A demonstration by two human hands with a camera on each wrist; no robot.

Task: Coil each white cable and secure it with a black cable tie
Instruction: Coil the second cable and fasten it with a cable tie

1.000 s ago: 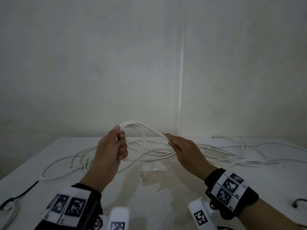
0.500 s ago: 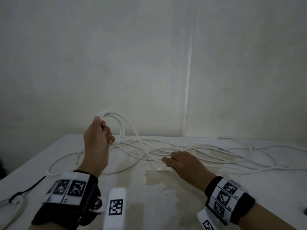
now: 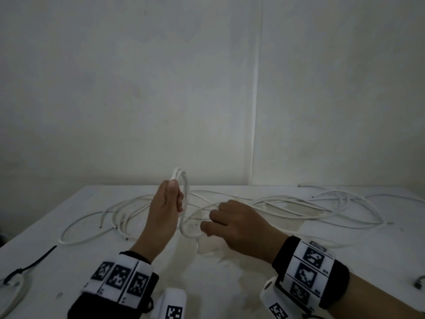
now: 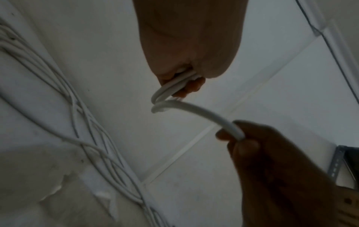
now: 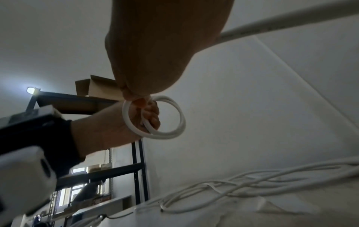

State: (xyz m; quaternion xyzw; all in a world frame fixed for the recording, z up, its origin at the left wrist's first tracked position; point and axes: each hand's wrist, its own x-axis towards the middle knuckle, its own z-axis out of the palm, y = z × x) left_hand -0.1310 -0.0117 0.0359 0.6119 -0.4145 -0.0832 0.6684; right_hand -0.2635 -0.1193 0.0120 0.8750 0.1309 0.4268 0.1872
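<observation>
A small coil of white cable [image 3: 184,187] stands upright in my left hand [image 3: 177,200], which pinches its loops [image 4: 170,89] between thumb and fingers above the table. My right hand [image 3: 207,225] is just to the right and lower, with its fingers curled round the strand [image 4: 204,113] that runs off the coil's bottom. The right wrist view shows the coil [image 5: 174,132] as a ring in the left hand's fingers [image 5: 150,114]. The rest of the white cable [image 3: 299,203] lies loose and tangled across the table. A black cable tie [image 3: 36,261] lies at the left.
The white table [image 3: 230,284] has a stained, peeling patch in front of my hands. At its left edge lies a coiled cable [image 3: 13,295] with a black tie on it. A small dark object [image 3: 419,283] sits at the right edge. A wall stands close behind.
My left hand has come right and lower with the coil, now tighter. My right hand, low over the loose cable before, now grips a strand close under the coil.
</observation>
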